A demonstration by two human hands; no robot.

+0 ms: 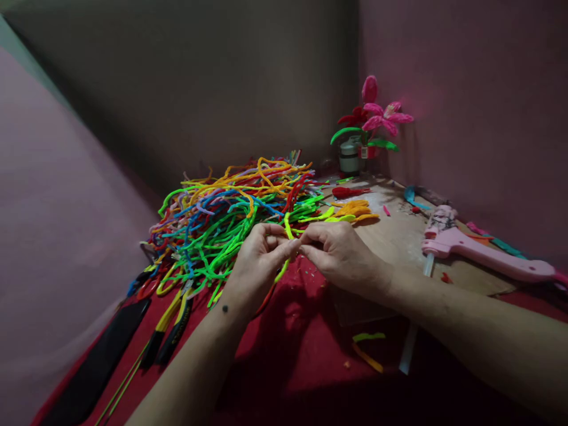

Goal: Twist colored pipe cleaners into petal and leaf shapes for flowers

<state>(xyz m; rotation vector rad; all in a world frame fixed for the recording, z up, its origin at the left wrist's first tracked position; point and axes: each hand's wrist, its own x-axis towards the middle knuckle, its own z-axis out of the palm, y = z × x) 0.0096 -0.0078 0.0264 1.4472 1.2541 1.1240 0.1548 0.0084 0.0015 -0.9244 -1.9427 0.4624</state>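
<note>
Both the left hand (260,251) and the right hand (339,254) pinch a yellow-green pipe cleaner (287,236) between them, just above the red cloth (284,331) on the desk (399,236), beside the multicoloured heap (222,207).

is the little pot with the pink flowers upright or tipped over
Upright: the pot stands on its base in the table corner, flowers rising above it.

A heap of pipe cleaners (226,207) blocks the table's left and back. The wooden board (399,236) lies mostly bare, hemmed rightward by a pink glue gun (483,251) and, in the corner, a flower pot (355,151).
</note>
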